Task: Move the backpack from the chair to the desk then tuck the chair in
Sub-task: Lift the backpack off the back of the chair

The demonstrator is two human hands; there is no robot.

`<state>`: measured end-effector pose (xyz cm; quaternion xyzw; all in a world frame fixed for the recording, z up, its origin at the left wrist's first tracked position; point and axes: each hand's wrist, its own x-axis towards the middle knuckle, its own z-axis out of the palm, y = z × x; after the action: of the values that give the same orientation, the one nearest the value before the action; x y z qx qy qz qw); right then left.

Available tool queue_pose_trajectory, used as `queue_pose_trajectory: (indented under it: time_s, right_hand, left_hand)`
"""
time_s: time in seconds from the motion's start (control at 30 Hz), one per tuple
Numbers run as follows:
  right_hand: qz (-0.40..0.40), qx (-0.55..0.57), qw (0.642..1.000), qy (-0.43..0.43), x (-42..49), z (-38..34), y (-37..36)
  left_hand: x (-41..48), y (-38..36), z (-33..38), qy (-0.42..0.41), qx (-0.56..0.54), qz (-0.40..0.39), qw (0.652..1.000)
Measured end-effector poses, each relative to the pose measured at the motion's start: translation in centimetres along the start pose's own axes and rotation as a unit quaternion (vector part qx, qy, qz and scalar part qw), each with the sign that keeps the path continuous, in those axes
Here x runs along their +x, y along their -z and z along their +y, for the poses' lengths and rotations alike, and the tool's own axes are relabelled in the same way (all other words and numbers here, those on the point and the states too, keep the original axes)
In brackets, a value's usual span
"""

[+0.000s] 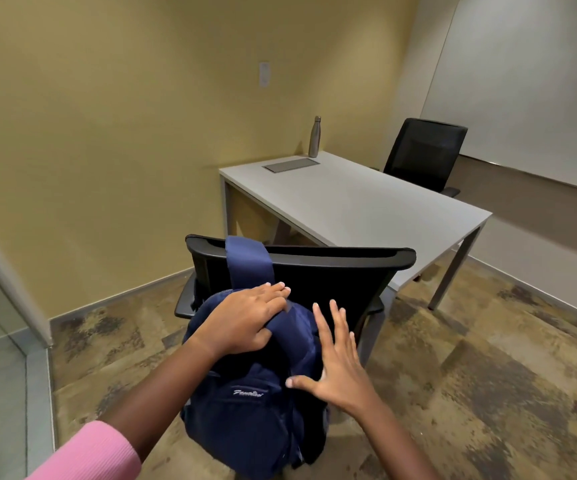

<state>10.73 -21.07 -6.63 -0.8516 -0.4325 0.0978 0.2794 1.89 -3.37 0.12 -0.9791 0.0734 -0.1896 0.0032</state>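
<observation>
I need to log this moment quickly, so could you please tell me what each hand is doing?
Left hand: shut on the backpack, gripping its top.
Right hand: open, fingers spread, holding nothing.

Seat of the near chair (301, 268) wholly covered by the backpack (256, 407). Bottom of the backpack lost behind the left forearm and close to the lower picture edge. White lettering on the backpack's front too blurred to read. Left hand (245, 320) lying over the backpack's top, thumb tucked out of sight. Right hand (335, 362) spread and smeared by motion; touching the fabric or not, cannot tell. Both arms cut off by the bottom edge, pink sleeve (86, 455) too. Far chair (424, 154) half hidden behind the table (366, 206). Wall plate (264, 74) too small to make out.
</observation>
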Motion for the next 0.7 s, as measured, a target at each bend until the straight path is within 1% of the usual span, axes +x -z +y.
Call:
queue_pose_trajectory:
  time_s: [0.07, 0.17, 0.2, 0.3, 0.4, 0.47, 0.53, 0.57, 0.63, 0.7]
  right_hand:
    - [0.018, -0.025, 0.999, 0.022, 0.9, -0.9, -0.4]
    - [0.025, 0.01, 1.0, 0.015, 2.1, -1.8, -0.7]
    - [0.046, 0.027, 0.998, 0.018, 2.3, -1.9, -0.7]
    - [0.149, 0.061, 0.987, 0.03, 2.6, -1.8, -0.7]
    - [0.166, 0.046, 0.985, 0.018, 3.1, -2.2, 0.1]
    - [0.176, 0.051, 0.983, 0.015, 3.6, -2.4, 0.4]
    - [0.201, 0.061, 0.978, 0.013, 4.0, -2.7, 0.4]
    - [0.211, 0.065, 0.975, 0.011, 4.1, -2.8, 0.4]
    - [0.221, 0.072, 0.973, -0.003, 4.3, -3.1, 0.6]
    - [0.234, 0.077, 0.969, -0.016, 4.5, -3.5, 1.1]
  left_hand:
    - [-0.1, 0.2, 0.4, 0.014, -0.006, -0.004, 1.0]
    - [-0.4, 0.6, 0.9, 0.033, -0.013, -0.005, 0.999]
    - [-0.4, 0.6, 1.1, 0.041, -0.02, -0.005, 0.999]
    - [-0.4, 0.8, 1.5, 0.053, -0.036, 0.006, 0.998]
    - [-0.1, 1.2, 1.4, 0.06, -0.039, 0.015, 0.997]
    - [0.5, 1.9, 0.7, 0.081, -0.082, 0.016, 0.993]
    - [1.1, 2.6, -0.7, 0.089, -0.165, -0.018, 0.982]
    - [1.3, 2.9, -1.5, 0.091, -0.185, -0.049, 0.977]
    - [1.6, 3.5, -3.4, 0.1, -0.17, -0.13, 0.972]
    - [1.7, 3.8, -5.2, 0.086, -0.141, -0.162, 0.973]
